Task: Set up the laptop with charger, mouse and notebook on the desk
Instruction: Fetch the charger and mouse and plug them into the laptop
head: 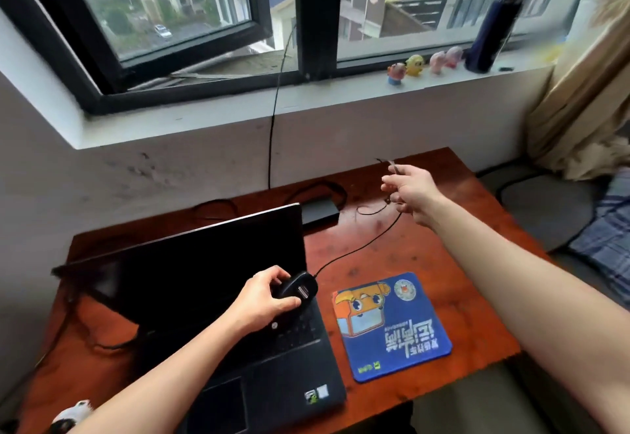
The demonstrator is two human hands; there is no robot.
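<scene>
- My left hand (264, 297) grips a black wired mouse (300, 287), held above the open laptop (238, 314) keyboard.
- My right hand (410, 195) is raised over the desk (443, 246), fingers pinched on the mouse cable (358, 246) near its plug.
- A blue mouse pad (392, 326) lies just right of the laptop.
- The charger brick (318, 210) sits behind the screen.

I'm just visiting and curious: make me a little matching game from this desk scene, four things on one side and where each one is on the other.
Things:
1. mouse
2. mouse pad
3. dark bottle
4. mouse cable end

Places:
A. standing on the windowsill
B. pinched in the right hand
C. lying flat on the desk, right of the laptop
D. held in the left hand over the keyboard

Pairs: 1-D, 2-C, 3-A, 4-B
</scene>
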